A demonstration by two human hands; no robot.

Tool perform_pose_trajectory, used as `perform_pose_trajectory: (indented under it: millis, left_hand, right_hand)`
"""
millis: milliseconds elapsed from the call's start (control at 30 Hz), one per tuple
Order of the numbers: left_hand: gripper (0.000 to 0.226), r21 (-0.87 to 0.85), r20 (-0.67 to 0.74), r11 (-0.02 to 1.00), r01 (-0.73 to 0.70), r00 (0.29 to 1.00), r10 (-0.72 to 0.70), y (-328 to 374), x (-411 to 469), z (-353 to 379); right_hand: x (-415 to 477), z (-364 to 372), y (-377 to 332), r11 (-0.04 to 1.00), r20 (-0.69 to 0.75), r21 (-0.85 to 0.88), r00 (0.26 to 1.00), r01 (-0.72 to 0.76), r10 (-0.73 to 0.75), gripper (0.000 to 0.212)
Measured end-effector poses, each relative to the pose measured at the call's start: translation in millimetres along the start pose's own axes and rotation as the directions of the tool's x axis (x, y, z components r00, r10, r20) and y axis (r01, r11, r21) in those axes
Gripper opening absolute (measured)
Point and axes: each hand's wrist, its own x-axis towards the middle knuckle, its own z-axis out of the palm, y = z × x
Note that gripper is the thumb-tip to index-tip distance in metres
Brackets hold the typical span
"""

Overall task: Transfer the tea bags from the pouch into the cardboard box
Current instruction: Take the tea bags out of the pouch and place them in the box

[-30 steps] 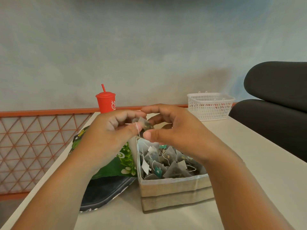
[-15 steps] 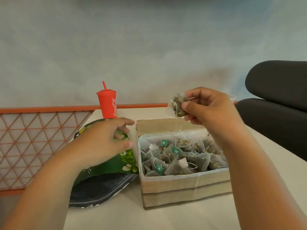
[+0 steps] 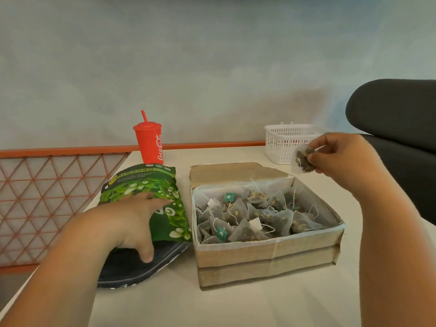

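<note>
Pinching one tea bag [image 3: 303, 160] in the right grip [image 3: 339, 156], fingertips clamped on it, holding it above and just beyond the cardboard box's [image 3: 266, 256] far right corner. Pressing the pouch [image 3: 146, 185] down with the left grip [image 3: 127, 220], fingers straight and spread, just left of the box. Probably needing a short move left and down over the open box, using the right grip as the nearer.

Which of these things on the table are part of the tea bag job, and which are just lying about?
In use: green leaf-printed foil pouch under the left hand; open brown cardboard box; mesh pyramid tea bag pinched by the right hand.
Lying about: red lidded plastic cup; white plastic lattice basket.
</note>
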Motion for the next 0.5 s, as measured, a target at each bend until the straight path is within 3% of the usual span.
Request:
perform_pose_trajectory:
  millis: [100,200,367,500]
  left_hand:
    - [0.098,-0.004,-0.076,1.000,0.010,0.997,-0.010,2.1,-0.5,0.7]
    - [0.078,-0.029,-0.256,0.999,-0.014,0.967,0.006,-1.4,-3.8,-1.6]
    - [0.062,-0.166,-0.573,0.984,-0.068,0.818,-0.040,-6.2,-11.7,-14.1]
    - [0.049,-0.225,-0.745,0.933,-0.281,0.667,0.021,-11.5,-12.5,-20.2]
  right_hand:
    - [0.4,1.2,6.6,0.977,0.212,-0.204,0.971,-0.066,0.110,0.004]
    - [-0.2,4.9,6.2,0.968,0.340,-0.245,0.929,-0.063,0.146,0.011]
    - [-6.6,9.9,-17.1,0.991,0.287,-0.097,0.956,0.096,-0.064,0.010]
    - [-30.7,29.5,-59.1,0.954,0.265,0.139,0.918,0.266,-0.294,0.009]
